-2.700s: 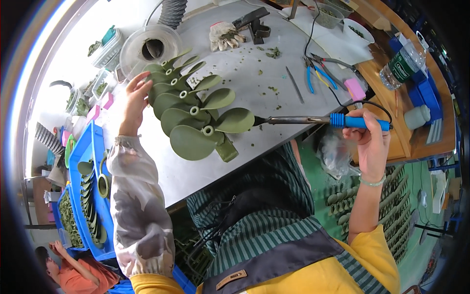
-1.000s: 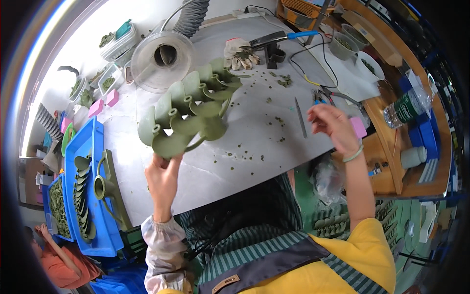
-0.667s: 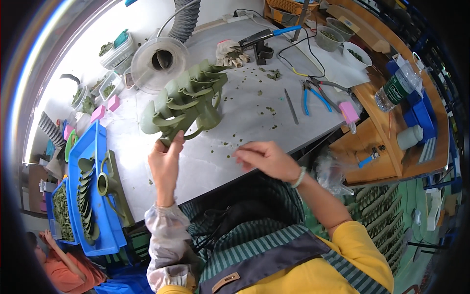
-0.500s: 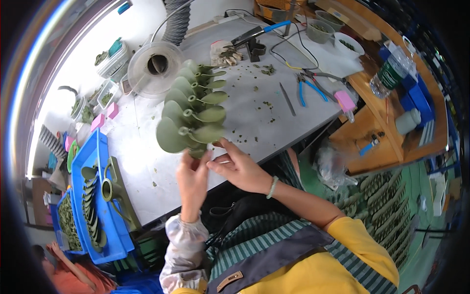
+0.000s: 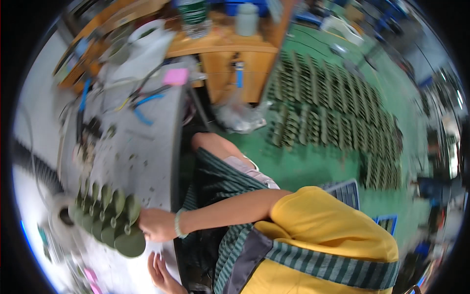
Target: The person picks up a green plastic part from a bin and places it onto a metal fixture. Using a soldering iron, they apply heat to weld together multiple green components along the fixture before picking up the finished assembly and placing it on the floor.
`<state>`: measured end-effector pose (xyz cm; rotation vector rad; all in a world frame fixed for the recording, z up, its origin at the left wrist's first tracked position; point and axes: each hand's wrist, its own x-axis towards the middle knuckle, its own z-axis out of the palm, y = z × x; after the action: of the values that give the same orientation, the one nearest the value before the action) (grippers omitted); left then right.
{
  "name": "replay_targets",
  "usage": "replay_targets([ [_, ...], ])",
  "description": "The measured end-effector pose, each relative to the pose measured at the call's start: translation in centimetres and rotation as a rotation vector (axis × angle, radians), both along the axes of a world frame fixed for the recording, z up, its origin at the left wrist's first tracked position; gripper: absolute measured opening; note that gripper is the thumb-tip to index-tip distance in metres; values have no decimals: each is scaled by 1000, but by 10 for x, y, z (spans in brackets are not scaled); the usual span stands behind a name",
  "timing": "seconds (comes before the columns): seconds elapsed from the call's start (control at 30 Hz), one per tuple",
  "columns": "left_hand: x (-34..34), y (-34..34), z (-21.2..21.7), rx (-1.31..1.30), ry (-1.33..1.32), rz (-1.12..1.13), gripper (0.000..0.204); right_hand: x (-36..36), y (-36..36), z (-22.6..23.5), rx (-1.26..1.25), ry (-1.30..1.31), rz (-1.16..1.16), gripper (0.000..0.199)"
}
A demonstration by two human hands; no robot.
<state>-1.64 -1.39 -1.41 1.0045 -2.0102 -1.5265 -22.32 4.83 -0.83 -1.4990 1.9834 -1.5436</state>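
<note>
My right hand (image 5: pixel 156 224), with a pale green bead bracelet at its wrist, is closed on the near end of a row of joined olive-green propeller-shaped pieces (image 5: pixel 129 245). The row points away to the left above the grey table (image 5: pixel 161 166), its round blades overlapping and small rings showing between them. Just below, my left hand (image 5: pixel 164 274) is apart from the row, fingers spread and holding nothing.
Pliers with blue handles (image 5: pixel 142 115) and a pink block (image 5: pixel 175 76) lie toward the table's far end. Beyond stands a wooden bench (image 5: pixel 230 46) with a bottle (image 5: pixel 193 17). Many similar green rows (image 5: pixel 333 98) cover part of the green floor.
The view has swung to the right, bringing the floor rows into sight. My left hand has let go of the propeller row, which my right hand now holds alone.
</note>
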Motion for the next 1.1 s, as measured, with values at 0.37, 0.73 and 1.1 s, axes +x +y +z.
replay_targets([
  [0.37,-73,-4,33,-10,-155,-284,34,-31,113,10,-190,-365,143,35],
  [0.73,-202,62,39,-357,-321,-1062,32,85,455,52,220,-564,-984,34],
  [1.1,-310,68,-29,-2049,-776,-1999,37,45,559,-308,-62,-904,-2239,44],
])
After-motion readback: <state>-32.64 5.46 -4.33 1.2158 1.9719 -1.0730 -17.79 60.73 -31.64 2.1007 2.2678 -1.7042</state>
